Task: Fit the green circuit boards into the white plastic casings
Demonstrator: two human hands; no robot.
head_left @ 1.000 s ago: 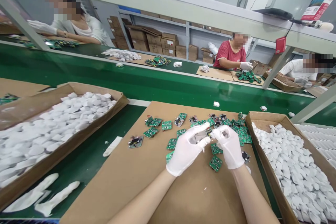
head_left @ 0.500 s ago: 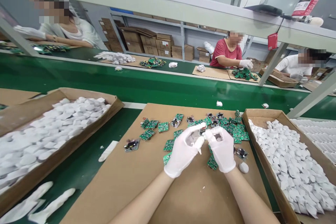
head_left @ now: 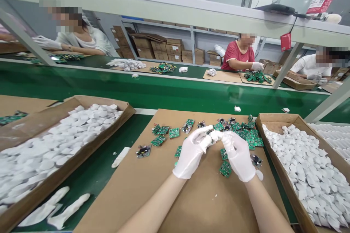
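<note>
Both my hands wear white gloves and meet over a brown cardboard sheet (head_left: 153, 185). My left hand (head_left: 191, 153) and my right hand (head_left: 239, 153) are closed together on a small white part with a dark piece (head_left: 212, 135) pinched between their fingertips. Several small green circuit boards (head_left: 246, 134) lie scattered on the cardboard just beyond and under my hands, one circuit board (head_left: 225, 168) beside my right wrist.
A cardboard tray of white plastic shells (head_left: 303, 167) stands to the right, another tray of shells (head_left: 54, 134) to the left. A green conveyor belt (head_left: 164, 91) runs behind. Three other people sit at work across it. Loose white gloves (head_left: 68, 211) lie lower left.
My hands have stayed together on the small part, turned it and shifted slightly up and away. The view has tilted a little.
</note>
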